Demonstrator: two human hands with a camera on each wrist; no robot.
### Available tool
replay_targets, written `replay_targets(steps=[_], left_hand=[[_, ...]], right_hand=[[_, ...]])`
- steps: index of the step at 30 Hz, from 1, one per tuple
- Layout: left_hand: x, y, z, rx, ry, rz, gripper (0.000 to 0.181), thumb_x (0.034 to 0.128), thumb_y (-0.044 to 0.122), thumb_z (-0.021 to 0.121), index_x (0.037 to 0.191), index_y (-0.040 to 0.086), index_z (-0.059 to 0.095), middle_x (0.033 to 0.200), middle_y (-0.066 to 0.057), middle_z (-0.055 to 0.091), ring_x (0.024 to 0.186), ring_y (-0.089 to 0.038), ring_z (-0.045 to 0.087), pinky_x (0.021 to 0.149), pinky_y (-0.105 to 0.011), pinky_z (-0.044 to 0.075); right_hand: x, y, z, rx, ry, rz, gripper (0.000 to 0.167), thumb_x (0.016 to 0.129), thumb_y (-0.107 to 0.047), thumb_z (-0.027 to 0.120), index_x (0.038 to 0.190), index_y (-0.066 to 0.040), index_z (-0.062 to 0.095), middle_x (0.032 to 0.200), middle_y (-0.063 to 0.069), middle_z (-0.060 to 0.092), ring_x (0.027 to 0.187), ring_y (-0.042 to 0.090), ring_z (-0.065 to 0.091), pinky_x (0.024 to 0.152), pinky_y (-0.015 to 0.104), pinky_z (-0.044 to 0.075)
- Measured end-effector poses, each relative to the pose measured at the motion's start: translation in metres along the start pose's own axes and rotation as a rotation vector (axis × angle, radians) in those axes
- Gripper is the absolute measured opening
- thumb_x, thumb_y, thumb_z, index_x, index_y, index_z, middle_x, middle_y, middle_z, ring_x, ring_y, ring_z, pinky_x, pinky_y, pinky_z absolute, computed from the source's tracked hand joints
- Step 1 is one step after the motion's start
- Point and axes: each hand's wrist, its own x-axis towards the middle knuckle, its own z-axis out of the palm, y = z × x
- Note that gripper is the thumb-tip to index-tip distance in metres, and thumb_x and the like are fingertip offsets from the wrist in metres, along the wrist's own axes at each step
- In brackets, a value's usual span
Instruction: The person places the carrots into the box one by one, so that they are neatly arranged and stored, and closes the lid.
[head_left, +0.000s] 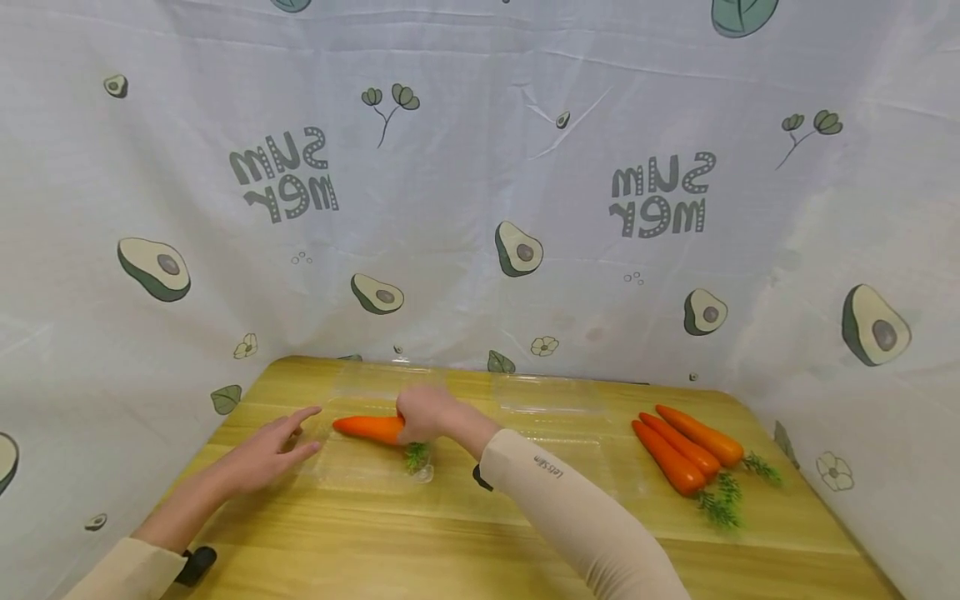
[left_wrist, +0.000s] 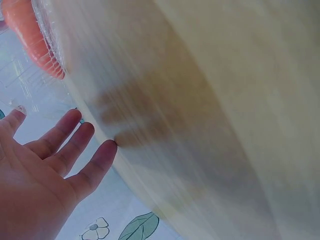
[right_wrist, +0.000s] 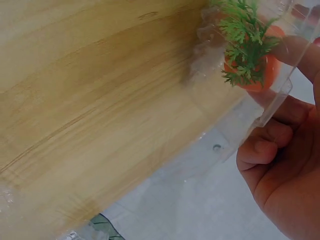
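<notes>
An orange carrot [head_left: 369,428] with a green leafy top [head_left: 416,456] lies in a clear plastic container [head_left: 337,477] at the left of the table. Thumb and fingers of my right hand [head_left: 426,412] grip it near its leafy end; the right wrist view shows the green top [right_wrist: 247,42] beside these fingers. My left hand [head_left: 266,454] is just left of the container, its fingers spread and nothing in them. In the left wrist view the left hand [left_wrist: 45,175] is apart from the carrot [left_wrist: 32,37], seen through the container's clear wall.
Several things lie on the wooden table [head_left: 360,550]: a second clear container [head_left: 551,396] right of the first, and three carrots [head_left: 678,450] side by side with green tops at the right. A white printed cloth [head_left: 465,183] hangs behind and at both sides.
</notes>
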Motion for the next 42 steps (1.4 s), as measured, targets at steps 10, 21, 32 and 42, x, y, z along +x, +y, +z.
replay_targets(steps=[10,21,32,42], left_hand=[[0.0019,-0.0032,0.0016,-0.007,-0.001,0.004,0.068,0.103,0.046,0.054,0.158,0.011,0.031,0.139,-0.027,0.051,0.126,-0.042,0.051,0.097,-0.061,0.046],[-0.0024,-0.0083,-0.0008,-0.011,-0.003,0.001,0.068,0.103,0.046,0.054,0.157,0.011,0.032,0.143,-0.026,0.05,0.126,-0.041,0.052,0.097,-0.06,0.046],[0.0056,-0.0048,-0.0023,-0.018,-0.012,0.005,0.069,0.1026,0.047,0.054,0.158,0.013,0.032,0.148,-0.027,0.045,0.131,-0.045,0.048,0.099,-0.063,0.044],[0.004,-0.0046,-0.0039,0.0,-0.011,0.011,0.066,0.1029,0.044,0.054,0.157,0.011,0.036,0.143,-0.027,0.049,0.127,-0.045,0.05,0.099,-0.064,0.044]], right_hand=[[0.0046,-0.0032,0.0063,-0.08,0.02,0.044,0.028,0.086,-0.032,0.074,0.068,-0.019,0.056,0.065,-0.007,0.049,0.06,0.012,0.047,0.052,0.031,0.04],[0.0075,-0.0089,0.0073,-0.097,0.022,0.052,0.031,0.087,-0.032,0.073,0.066,-0.02,0.053,0.063,-0.006,0.046,0.059,0.013,0.044,0.051,0.031,0.039],[0.0037,-0.0005,0.0009,-0.015,0.03,0.06,0.029,0.087,-0.04,0.074,0.073,-0.02,0.058,0.066,-0.007,0.044,0.06,0.012,0.043,0.053,0.03,0.035],[0.0015,-0.0003,0.0068,-0.027,0.074,0.02,0.022,0.088,-0.032,0.073,0.074,-0.019,0.062,0.067,-0.006,0.051,0.062,0.012,0.045,0.051,0.03,0.036]])
